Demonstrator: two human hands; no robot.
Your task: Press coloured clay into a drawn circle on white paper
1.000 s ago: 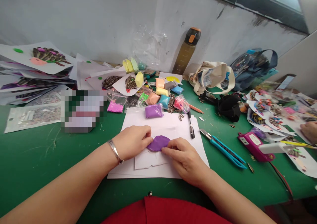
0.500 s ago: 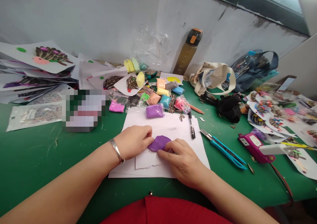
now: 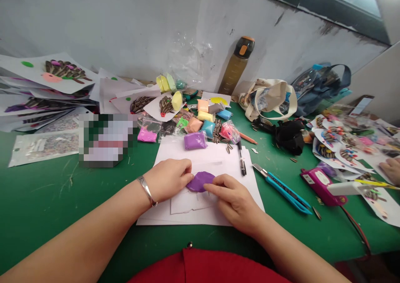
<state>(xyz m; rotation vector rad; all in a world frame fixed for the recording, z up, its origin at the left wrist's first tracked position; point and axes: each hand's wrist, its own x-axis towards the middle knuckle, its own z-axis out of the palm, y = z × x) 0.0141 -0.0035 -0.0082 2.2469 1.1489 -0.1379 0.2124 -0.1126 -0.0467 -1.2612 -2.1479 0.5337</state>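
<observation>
Moved in the last half second: my right hand [image 3: 236, 201], thumb tip shifted from below the clay to its right edge; another person's hand [image 3: 391, 168], come in at the far right. My left hand [image 3: 168, 181]: as before, thumb tip at the clay's left edge, fingers curled close together. Right fingers: bent, thumb and forefinger slightly apart; whether either hand pinches the clay, I cannot tell.

Item: purple clay [image 3: 199, 182], one flat, rounded piece, smooth, dull-surfaced, edge slightly uneven. Location: between my hands, on a small sheet [image 3: 184, 204] with a torn-looking lower edge, over larger white paper [image 3: 253, 187].

Surface: green table [image 3: 46, 199], scuffed. To the right, a blue cutter [image 3: 283, 189], blade out; on the paper, a black pen [image 3: 241, 158]; beyond, a wrapped purple block [image 3: 195, 141] and loose seeds [image 3: 216, 137].

Room: one bottle [image 3: 236, 66], tilted in view, before a grey, stained wall [image 3: 109, 24].
</observation>
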